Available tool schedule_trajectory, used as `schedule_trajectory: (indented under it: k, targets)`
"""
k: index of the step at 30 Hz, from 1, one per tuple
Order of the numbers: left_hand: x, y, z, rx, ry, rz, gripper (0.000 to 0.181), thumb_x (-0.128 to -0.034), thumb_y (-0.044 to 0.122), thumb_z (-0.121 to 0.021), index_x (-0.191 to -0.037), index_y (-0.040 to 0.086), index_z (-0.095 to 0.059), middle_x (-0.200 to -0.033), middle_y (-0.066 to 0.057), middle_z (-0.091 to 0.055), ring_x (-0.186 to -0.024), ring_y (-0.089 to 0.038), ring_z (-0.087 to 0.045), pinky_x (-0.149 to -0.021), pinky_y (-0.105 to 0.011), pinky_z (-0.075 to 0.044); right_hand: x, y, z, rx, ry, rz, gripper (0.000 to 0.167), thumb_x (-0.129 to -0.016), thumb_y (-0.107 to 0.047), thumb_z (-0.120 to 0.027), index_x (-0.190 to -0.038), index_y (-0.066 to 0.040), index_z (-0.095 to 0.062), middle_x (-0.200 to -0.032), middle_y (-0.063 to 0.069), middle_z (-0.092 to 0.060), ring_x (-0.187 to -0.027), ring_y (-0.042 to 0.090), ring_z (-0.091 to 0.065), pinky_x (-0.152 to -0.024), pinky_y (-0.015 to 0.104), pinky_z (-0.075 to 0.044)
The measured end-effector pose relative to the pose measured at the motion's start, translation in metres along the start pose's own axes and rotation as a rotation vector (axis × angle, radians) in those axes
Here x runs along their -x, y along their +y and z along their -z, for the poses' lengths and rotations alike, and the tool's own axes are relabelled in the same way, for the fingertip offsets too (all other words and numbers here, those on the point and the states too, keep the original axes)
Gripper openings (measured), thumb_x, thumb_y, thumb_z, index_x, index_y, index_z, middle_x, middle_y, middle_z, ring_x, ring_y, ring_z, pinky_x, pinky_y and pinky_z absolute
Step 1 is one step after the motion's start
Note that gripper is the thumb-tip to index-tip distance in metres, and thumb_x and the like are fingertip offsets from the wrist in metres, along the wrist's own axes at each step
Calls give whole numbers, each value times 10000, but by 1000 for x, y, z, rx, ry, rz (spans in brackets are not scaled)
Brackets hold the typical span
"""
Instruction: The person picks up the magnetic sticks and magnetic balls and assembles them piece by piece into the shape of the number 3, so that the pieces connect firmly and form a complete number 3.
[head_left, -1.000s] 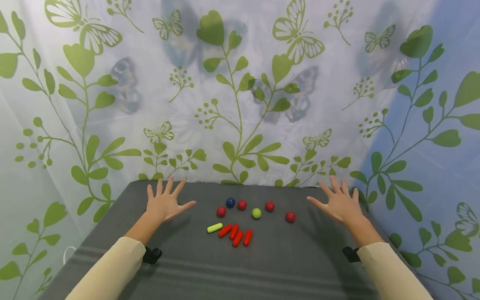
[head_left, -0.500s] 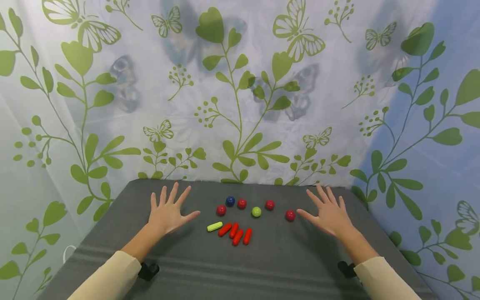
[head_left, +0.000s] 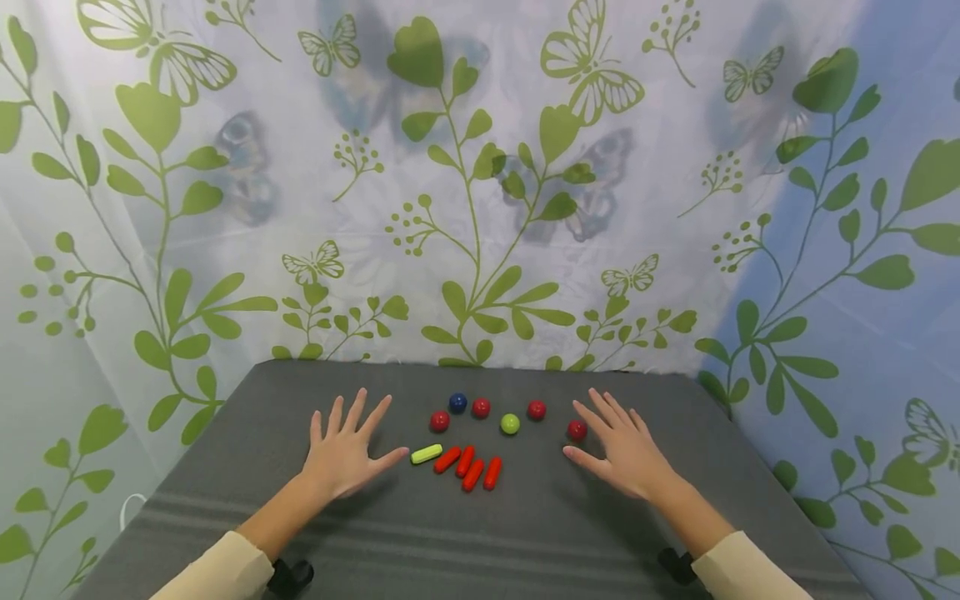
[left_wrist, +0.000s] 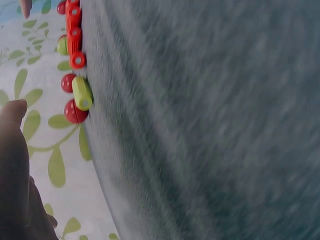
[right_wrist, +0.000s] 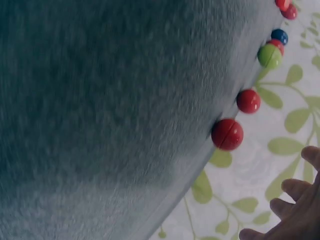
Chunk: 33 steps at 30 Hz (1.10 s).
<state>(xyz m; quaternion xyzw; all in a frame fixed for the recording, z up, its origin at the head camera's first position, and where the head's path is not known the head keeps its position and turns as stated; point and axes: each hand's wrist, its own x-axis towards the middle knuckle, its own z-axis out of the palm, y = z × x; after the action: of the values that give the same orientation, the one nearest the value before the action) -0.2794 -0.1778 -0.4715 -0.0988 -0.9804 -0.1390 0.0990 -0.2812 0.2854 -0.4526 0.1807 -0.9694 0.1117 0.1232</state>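
Observation:
My left hand point(head_left: 339, 457) hovers over the table with fingers spread, its thumb tip just left of a yellow-green ribbed cylinder point(head_left: 426, 454). Several red cylinders point(head_left: 472, 476) lie to the right of that one; in the left wrist view a red cylinder point(left_wrist: 77, 60) shows a hole in its end. Behind them sit a blue ball point(head_left: 457, 403), a green ball point(head_left: 510, 424) and several red balls point(head_left: 439, 421). My right hand point(head_left: 626, 450), fingers straight and apart, is beside the rightmost red ball point(head_left: 577, 431), also seen in the right wrist view point(right_wrist: 227, 134). Neither hand holds anything.
A dark grey cloth covers the table point(head_left: 420, 550). Behind and at both sides hangs a pale curtain point(head_left: 480, 208) printed with green leaves and butterflies. Black straps point(head_left: 291, 577) show at the wrists, and a thin white loop point(head_left: 131, 508) is at the left table edge.
Both hands have moved inward and nearer to the balls and cylinders, and lower in the head view. Their fingers stay spread. The balls and cylinders keep their places on the cloth.

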Motion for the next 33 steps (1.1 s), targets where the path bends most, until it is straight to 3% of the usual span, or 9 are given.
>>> schedule_trajectory:
  k: [11, 18, 21, 26, 33]
  targets:
    - [17, 23, -5, 104, -67, -1, 921, -894, 794, -515, -1639, 354, -201, -1730, -115, -117, -1561, -501, -110, -1176, -746, -30, 2, -21, -9, -44, -114, 131, 851, -911, -782, -500, -1589, -282, -384, -1711, 56, -226, -1579, 352, -210, -1173, 715, -221]
    - [24, 38, -3, 206, -98, -8, 889, -923, 739, -537, -1642, 343, -197, -1729, -116, -123, -1564, -477, -136, -1171, -755, -71, -2, -25, -15, -97, -166, 220, 785, -945, -722, -519, -1579, -274, -404, -1708, 68, -233, -1563, 343, -257, -1174, 674, -277]
    - [27, 42, -3, 247, -98, -21, 886, -926, 733, -539, -1641, 326, -212, -1726, -121, -134, -1565, -468, -145, -1163, -768, -103, -4, -28, -18, -133, -169, 234, 756, -950, -685, -557, -1561, -256, -437, -1684, 77, -289, -1536, 320, -324, -1155, 641, -339]
    - [31, 51, -4, 347, -46, -66, 855, -933, 635, -627, -1623, 255, -294, -1691, -175, -236, -1529, -498, -238, -1104, -796, -211, -10, -37, -20, -225, -216, 211, 735, -935, -664, -606, -1513, -221, -507, -1639, 40, -361, -1486, 283, -403, -1131, 577, -410]
    - [39, 67, -8, 465, -67, -99, 799, -928, 474, -726, -1593, 223, -360, -1641, -158, -350, -1505, -447, -315, -1099, -777, -258, -18, -46, -25, -331, -249, 233, 676, -938, -626, -636, -1450, -189, -578, -1554, 48, -476, -1419, 245, -474, -1136, 539, -422]
